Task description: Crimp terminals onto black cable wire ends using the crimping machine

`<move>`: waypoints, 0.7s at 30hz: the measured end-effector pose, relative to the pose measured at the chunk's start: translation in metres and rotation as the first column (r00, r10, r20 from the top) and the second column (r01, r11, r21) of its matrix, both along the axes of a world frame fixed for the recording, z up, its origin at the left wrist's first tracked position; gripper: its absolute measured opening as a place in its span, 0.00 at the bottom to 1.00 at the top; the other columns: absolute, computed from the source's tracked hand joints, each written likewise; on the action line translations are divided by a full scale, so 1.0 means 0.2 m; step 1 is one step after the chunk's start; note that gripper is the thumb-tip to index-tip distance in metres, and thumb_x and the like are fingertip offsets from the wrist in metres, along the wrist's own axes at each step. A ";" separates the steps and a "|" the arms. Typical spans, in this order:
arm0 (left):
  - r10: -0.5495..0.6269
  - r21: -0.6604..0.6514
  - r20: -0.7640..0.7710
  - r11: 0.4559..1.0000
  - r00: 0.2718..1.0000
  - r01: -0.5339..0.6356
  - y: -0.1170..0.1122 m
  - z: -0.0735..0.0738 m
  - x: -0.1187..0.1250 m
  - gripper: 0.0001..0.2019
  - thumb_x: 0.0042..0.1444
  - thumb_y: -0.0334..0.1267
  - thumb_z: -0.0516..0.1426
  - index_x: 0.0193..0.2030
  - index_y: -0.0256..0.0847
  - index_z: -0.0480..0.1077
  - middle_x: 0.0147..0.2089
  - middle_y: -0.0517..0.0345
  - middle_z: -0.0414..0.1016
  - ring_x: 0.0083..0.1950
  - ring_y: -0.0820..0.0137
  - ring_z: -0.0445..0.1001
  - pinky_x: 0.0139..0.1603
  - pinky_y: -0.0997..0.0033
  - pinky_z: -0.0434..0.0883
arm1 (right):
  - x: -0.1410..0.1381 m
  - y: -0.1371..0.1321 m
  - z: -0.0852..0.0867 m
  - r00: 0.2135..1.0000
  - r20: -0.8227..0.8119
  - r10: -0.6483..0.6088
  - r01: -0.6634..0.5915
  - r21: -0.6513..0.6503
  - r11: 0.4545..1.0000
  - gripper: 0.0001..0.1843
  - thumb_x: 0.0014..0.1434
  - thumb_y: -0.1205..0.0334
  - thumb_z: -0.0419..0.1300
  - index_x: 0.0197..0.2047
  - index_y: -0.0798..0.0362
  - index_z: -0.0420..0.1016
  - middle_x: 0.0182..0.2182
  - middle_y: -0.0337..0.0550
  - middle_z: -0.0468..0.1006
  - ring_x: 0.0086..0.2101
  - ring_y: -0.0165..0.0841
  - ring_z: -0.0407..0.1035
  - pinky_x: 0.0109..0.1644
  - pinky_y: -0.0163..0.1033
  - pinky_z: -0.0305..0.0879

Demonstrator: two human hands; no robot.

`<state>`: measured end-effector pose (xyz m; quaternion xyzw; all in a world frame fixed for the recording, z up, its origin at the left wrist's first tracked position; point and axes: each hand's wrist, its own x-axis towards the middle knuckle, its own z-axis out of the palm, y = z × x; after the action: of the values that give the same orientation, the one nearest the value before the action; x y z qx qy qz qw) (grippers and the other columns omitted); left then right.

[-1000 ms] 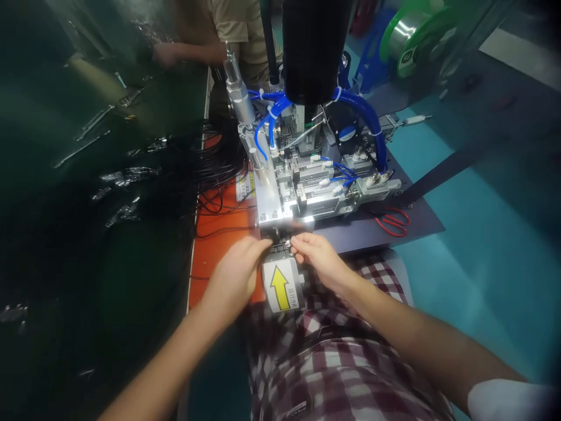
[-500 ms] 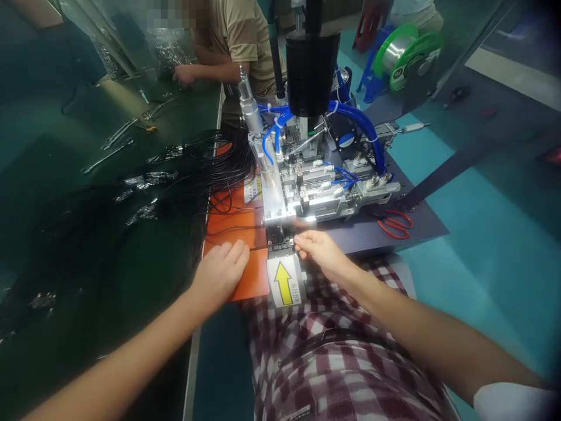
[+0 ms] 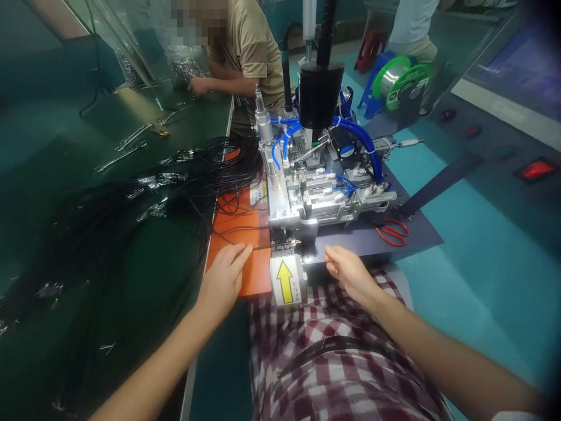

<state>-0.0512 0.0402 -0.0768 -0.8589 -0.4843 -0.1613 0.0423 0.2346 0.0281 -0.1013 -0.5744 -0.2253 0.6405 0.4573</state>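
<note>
A thin black cable (image 3: 262, 248) runs from my left hand (image 3: 223, 275) across the orange sheet (image 3: 254, 278) to the black feed track of the machine (image 3: 289, 204). My left thumb and fingers pinch the cable. Its bare metal end (image 3: 296, 242) lies at the track, beside the machine's block. My right hand (image 3: 350, 272) is closed, thumb against curled fingers, a short way right of that end and apart from it. Nothing shows between its fingertips. Below the track is a white label with a yellow arrow (image 3: 284, 282).
Bundled black cables with metal ends (image 3: 166, 178) spread over the dark green table (image 3: 131, 316). Red-handled cutters (image 3: 394, 232) lie on the machine's base. A green wire spool (image 3: 397, 82) stands behind. A person (image 3: 258, 58) sits across the table; another stands farther back.
My right hand has let go of the cable's metal end and drawn back to the right. My left hand remains on the cable. The camera view has shifted slightly.
</note>
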 end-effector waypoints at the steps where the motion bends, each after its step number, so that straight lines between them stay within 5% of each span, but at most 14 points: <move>1: -0.007 -0.006 0.016 1.000 1.000 0.007 0.00 0.00 0.00 0.22 0.60 0.24 0.45 0.57 0.35 0.69 0.54 0.43 0.73 0.54 0.56 0.70 0.51 0.54 0.74 | 0.03 -0.04 -0.02 1.000 0.009 -0.001 0.002 -0.019 1.000 0.24 0.43 0.42 0.68 0.24 0.54 0.66 0.21 0.32 0.65 0.20 0.21 0.53 0.26 0.31 0.51; 4: -0.045 -0.030 0.073 0.998 0.996 0.047 0.07 0.02 -0.01 0.21 0.60 0.26 0.45 0.55 0.35 0.71 0.52 0.43 0.74 0.53 0.58 0.71 0.51 0.55 0.74 | 0.07 -0.15 -0.05 0.999 0.032 0.003 -0.001 -0.071 0.997 0.25 0.43 0.41 0.68 0.25 0.54 0.66 0.22 0.33 0.66 0.20 0.21 0.53 0.26 0.31 0.51; 12: -0.071 -0.066 0.274 0.994 0.959 0.093 0.53 0.03 0.04 0.16 0.59 0.29 0.48 0.43 0.39 0.77 0.49 0.50 0.76 0.52 0.64 0.72 0.58 0.59 0.69 | 0.04 -0.27 -0.01 0.993 0.056 0.108 -0.104 -0.080 0.991 0.25 0.45 0.40 0.65 0.22 0.53 0.63 0.19 0.32 0.62 0.19 0.23 0.50 0.24 0.32 0.45; 15: -0.057 -0.059 0.310 0.995 0.949 0.079 0.54 0.03 0.07 0.15 0.59 0.29 0.49 0.42 0.37 0.77 0.47 0.49 0.76 0.51 0.64 0.73 0.57 0.58 0.70 | 0.03 -0.35 -0.02 0.971 0.098 0.218 -0.208 -0.107 0.972 0.25 0.49 0.39 0.61 0.22 0.52 0.62 0.16 0.30 0.58 0.18 0.23 0.47 0.24 0.33 0.43; 21: 0.034 -0.062 0.307 0.998 0.951 -0.016 0.36 0.12 0.03 0.15 0.58 0.29 0.52 0.49 0.44 0.75 0.56 0.52 0.71 0.52 0.68 0.73 0.53 0.67 0.72 | -0.01 -0.47 -0.22 0.871 0.114 0.479 -0.460 -0.159 0.874 0.31 0.43 0.30 0.60 0.22 0.51 0.59 0.16 0.32 0.63 0.15 0.22 0.49 0.23 0.34 0.40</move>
<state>-0.0445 0.1129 -0.0536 -0.8178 -0.5003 -0.2785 -0.0571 0.2316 -0.0657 -0.1452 -0.5764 -0.3507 0.7005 0.2324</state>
